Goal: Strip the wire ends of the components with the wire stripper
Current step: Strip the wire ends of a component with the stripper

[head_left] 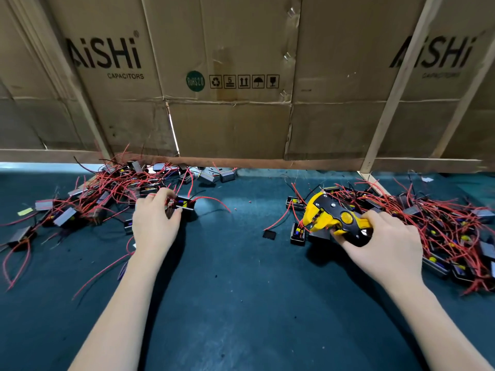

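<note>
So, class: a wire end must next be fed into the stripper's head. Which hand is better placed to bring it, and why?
The left hand: its fingers already pinch a component with its red wire free. The right hand is occupied gripping the wire stripper.

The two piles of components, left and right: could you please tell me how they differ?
The left pile lies beside the left hand, which grips one component; the right pile lies behind the right hand, which holds the wire stripper. The left pile reaches the cardboard wall; the right pile lies nearer. Both are black boxes with red wires on the mat.
</note>
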`<state>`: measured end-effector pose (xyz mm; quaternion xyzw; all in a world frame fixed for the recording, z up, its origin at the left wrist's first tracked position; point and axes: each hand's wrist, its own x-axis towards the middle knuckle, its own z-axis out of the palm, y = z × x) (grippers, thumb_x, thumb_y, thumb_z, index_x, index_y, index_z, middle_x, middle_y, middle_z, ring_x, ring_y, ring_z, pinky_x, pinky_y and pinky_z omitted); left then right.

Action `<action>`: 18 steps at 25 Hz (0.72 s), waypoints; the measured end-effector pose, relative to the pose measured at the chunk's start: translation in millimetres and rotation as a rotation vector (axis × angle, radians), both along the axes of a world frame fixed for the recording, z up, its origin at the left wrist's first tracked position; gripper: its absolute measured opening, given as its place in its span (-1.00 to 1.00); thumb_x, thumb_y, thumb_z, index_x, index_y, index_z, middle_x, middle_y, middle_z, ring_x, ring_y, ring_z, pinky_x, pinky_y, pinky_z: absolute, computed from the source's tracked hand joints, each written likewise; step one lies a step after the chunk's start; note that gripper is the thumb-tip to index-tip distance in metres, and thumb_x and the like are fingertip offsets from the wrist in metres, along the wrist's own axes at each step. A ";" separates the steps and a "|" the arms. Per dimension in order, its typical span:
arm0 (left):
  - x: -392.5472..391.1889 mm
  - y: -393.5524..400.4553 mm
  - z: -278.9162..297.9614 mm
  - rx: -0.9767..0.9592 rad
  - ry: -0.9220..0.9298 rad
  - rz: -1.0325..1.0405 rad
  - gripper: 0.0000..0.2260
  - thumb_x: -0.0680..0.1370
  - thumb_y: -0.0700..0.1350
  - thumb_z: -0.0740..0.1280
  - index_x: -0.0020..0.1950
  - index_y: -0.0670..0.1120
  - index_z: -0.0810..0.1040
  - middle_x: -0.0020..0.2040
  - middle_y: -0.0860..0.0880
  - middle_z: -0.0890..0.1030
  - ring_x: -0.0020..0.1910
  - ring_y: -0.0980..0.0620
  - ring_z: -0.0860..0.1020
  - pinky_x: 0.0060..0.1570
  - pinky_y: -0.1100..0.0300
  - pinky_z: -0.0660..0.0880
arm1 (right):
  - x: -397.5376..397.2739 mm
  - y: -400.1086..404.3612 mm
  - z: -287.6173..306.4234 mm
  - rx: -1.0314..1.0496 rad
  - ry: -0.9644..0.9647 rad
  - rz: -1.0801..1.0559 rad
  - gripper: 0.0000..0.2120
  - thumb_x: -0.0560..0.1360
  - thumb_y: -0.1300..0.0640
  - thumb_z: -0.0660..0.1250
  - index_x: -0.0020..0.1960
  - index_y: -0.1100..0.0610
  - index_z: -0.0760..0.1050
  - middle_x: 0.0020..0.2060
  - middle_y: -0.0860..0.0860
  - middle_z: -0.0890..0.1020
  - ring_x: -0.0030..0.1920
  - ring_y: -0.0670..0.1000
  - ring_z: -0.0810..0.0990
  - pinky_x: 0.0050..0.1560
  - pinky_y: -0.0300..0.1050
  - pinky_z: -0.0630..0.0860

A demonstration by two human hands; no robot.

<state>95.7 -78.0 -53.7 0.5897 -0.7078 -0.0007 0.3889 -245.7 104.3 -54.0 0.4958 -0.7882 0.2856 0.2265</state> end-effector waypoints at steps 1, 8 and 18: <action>-3.2 2.8 2.1 -0.050 0.018 0.004 -0.86 0.47 -0.21 0.44 0.02 -0.13 0.61 0.04 -0.18 0.62 0.11 -0.26 0.44 0.05 -0.04 0.36 | 0.1 0.0 -0.2 -0.002 0.004 0.000 -0.55 0.25 -0.21 0.54 -0.12 0.14 0.58 -0.23 0.08 0.64 -0.12 0.21 0.61 -0.10 0.05 0.39; -13.8 18.5 19.1 0.036 -0.108 0.242 -0.71 0.52 -0.09 0.37 0.22 -0.12 0.54 0.09 -0.23 0.61 0.14 -0.29 0.47 0.07 -0.10 0.36 | -1.5 -0.6 -2.6 0.002 0.017 -0.005 -0.56 0.25 -0.19 0.56 -0.13 0.13 0.57 -0.24 0.06 0.63 -0.13 0.21 0.61 -0.10 0.05 0.38; -36.0 41.7 33.3 0.062 0.649 -0.556 -0.80 0.64 -0.30 0.21 0.21 -0.13 0.52 -0.21 -0.13 0.64 -0.33 -0.02 0.66 -0.35 0.00 0.61 | -1.5 -1.9 -5.0 -0.003 0.029 -0.011 -0.55 0.21 -0.18 0.58 -0.11 0.13 0.60 -0.25 0.07 0.63 -0.14 0.21 0.62 -0.11 0.04 0.38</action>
